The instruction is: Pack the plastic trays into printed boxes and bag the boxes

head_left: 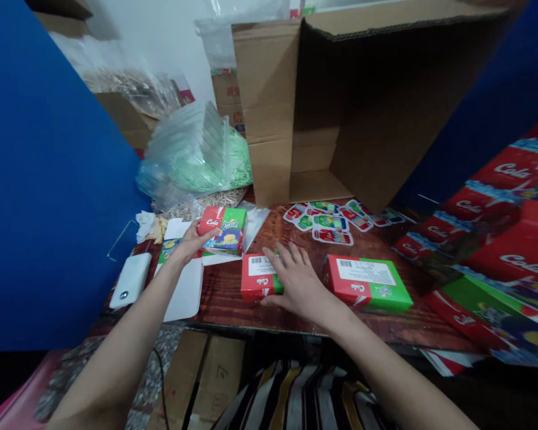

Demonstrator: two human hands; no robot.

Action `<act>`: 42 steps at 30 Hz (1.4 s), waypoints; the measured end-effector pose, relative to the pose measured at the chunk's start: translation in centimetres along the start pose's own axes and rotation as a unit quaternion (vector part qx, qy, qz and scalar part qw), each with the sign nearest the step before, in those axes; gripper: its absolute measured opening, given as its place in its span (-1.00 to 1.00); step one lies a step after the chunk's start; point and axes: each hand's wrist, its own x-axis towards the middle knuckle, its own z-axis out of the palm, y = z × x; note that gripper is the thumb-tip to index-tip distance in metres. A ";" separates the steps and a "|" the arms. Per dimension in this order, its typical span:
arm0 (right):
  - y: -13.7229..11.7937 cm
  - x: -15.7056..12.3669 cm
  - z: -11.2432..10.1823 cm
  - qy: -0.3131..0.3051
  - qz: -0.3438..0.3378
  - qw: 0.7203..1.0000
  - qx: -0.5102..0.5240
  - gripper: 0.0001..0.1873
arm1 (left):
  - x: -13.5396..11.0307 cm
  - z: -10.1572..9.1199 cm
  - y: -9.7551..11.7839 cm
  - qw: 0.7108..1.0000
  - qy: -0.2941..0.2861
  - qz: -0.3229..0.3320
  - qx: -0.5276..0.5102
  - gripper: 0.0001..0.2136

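Note:
My left hand (pixel 193 240) grips the left side of a small Cola and Sprite box (pixel 226 230), thumb across its front. Below that hand, an unfolded printed carton (pixel 186 292) lies on the wooden table, its white inside facing up. My right hand (pixel 296 275) rests with spread fingers over a second Cola box (pixel 255 280), covering that box's right part. To the right of this hand lies another red and green Cola box (pixel 367 283), a white label on its top. Several bottle-shaped Cola and Sprite cutouts (pixel 332 224) are scattered behind the boxes.
A large open cardboard box (pixel 269 113) stands at the back. Stacked Cola boxes (pixel 497 251) rise at the right edge. Clear plastic packaging and a green-filled bag (pixel 237 161) sit at the back left. A white power bank (pixel 131 280) lies at the left table edge, near a blue panel (pixel 49 179).

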 end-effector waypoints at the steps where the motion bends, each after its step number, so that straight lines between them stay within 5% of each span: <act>1: -0.1 0.6 -0.2 -0.033 0.002 0.999 -0.009 0.17 | 0.1 -0.1 -0.2 1.000 0.001 -0.001 -0.001 -0.33; 5: -0.2 1.4 -0.3 -0.056 -0.022 0.998 -0.018 0.19 | 0.0 -0.2 -0.7 1.000 0.003 0.023 0.010 -0.31; 16: 3.1 -2.7 1.1 0.118 -0.071 0.989 0.060 0.04 | -5.7 -0.8 -2.6 0.982 -0.073 0.144 0.100 -0.16; 23: 2.9 -5.2 1.5 0.145 -0.068 0.985 0.059 0.09 | -9.7 -1.7 -0.7 0.971 -0.092 0.163 0.147 0.03; 31: 2.5 -7.6 2.8 0.236 -0.041 0.967 0.086 0.02 | -11.7 -2.7 1.7 0.902 -0.080 0.275 0.324 -0.21; 37: 2.3 -8.2 3.3 0.257 -0.041 0.955 0.140 -0.07 | -12.1 -2.4 3.5 0.851 -0.198 0.269 0.406 -0.39; 42: 3.0 -7.6 4.4 0.240 0.022 0.946 0.218 -0.08 | -12.2 -1.8 4.3 0.797 -0.282 0.254 0.471 -0.30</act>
